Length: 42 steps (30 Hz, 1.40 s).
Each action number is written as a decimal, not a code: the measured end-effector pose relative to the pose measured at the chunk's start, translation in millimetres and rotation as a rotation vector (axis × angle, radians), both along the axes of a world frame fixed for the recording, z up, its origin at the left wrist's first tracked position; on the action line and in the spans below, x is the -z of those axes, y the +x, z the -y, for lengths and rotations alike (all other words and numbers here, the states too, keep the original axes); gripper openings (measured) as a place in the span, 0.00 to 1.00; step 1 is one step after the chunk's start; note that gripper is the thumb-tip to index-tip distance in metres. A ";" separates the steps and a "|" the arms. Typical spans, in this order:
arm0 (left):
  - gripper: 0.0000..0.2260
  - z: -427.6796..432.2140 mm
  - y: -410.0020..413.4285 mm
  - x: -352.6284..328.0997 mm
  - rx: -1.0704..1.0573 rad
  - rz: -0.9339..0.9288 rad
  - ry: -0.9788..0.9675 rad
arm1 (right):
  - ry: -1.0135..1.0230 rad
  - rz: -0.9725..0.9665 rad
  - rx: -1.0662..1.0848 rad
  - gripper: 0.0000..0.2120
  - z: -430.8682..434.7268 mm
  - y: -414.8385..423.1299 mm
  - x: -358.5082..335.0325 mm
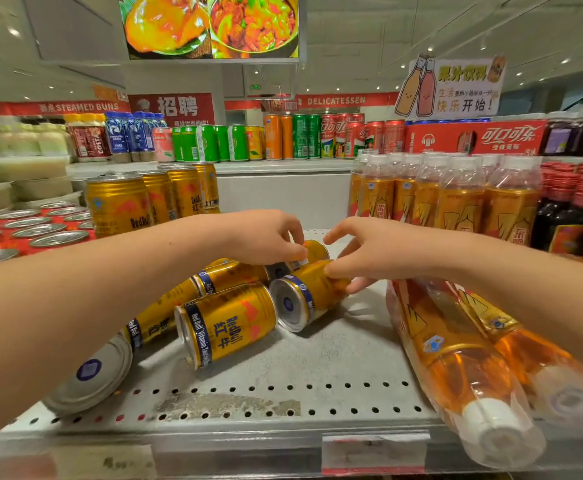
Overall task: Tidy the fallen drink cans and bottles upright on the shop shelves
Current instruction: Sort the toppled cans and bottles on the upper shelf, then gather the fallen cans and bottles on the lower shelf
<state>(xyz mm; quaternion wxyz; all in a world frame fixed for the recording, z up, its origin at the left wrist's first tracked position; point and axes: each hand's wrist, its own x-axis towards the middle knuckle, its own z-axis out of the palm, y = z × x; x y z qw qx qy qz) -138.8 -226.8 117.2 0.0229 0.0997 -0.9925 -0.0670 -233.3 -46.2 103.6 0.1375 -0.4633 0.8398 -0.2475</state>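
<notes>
Shelf holds fallen cans; right hand grips front can, left hand seemingly pinches rear can

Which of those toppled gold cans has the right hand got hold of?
The middle can, showing its silver bottom toward the camera: the right hand pinches its far end. The left hand grips the rear can instead.

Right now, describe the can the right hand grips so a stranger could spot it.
On the grey perforated shelf, find the heap of fallen gold cans left of the fallen bottles. It is the gripped can, the heap's rightmost, silver base toward the camera; only it has the right hand round it.
</notes>
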 end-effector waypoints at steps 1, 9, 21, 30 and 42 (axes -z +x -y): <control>0.16 -0.7 0.6 -0.1 0.001 0.006 -0.007 | -0.003 0.015 -0.013 0.28 0.3 1.3 -0.9; 0.18 -0.2 3.7 0.9 -0.002 0.021 -0.041 | 0.022 -0.110 0.012 0.33 4.5 2.9 -0.8; 0.20 -2.6 15.4 -11.2 -0.016 -0.141 -0.005 | -0.091 -0.291 0.088 0.23 -25.3 -3.5 -14.6; 0.06 -90.3 98.0 10.6 0.014 -0.625 0.261 | -0.294 -0.486 -0.078 0.11 -103.4 54.7 -13.2; 0.09 -147.4 174.4 140.6 -0.135 -0.650 -0.050 | -0.757 -0.500 0.160 0.07 -245.4 115.5 89.5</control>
